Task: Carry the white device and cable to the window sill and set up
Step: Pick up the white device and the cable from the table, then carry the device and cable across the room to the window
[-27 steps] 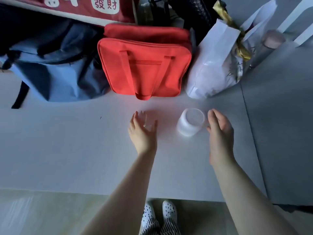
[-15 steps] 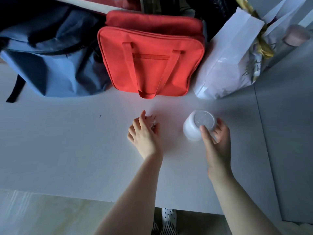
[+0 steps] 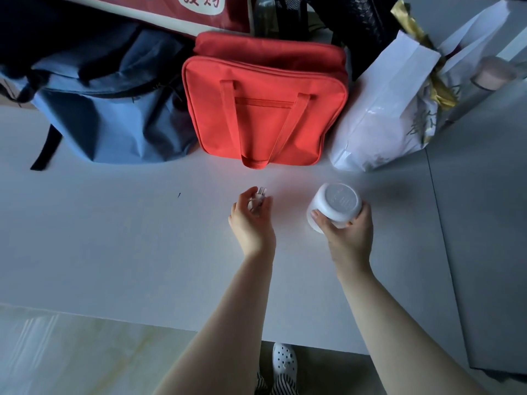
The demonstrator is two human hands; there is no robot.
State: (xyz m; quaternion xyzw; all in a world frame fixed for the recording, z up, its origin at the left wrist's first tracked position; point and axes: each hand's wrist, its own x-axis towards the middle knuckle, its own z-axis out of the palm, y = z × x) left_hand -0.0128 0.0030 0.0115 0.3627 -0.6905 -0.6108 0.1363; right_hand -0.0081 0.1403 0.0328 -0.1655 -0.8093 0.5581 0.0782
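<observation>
Nearest to us, a white perforated shoe [image 3: 283, 358] and striped trousers show below the desk [image 3: 114, 252] edge. Above them our two bare forearms reach out over the pale surface. Our right hand [image 3: 349, 238] has its grip closed around the white device [image 3: 335, 206], a small rounded tub-like body tipped so its flat round base faces up toward us; thumb on the near side, fingers wrapped behind. Whether it is lifted clear of the desk we cannot tell. Just to its left, our left hand [image 3: 252, 220] curls its grip around a small white plug [image 3: 258, 196], two metal prongs poking out past the fingertips. Farther back a red bag [image 3: 265, 109] lies flat, a blue backpack [image 3: 108, 109] to its left and a white paper bag [image 3: 382, 115] to its right.
</observation>
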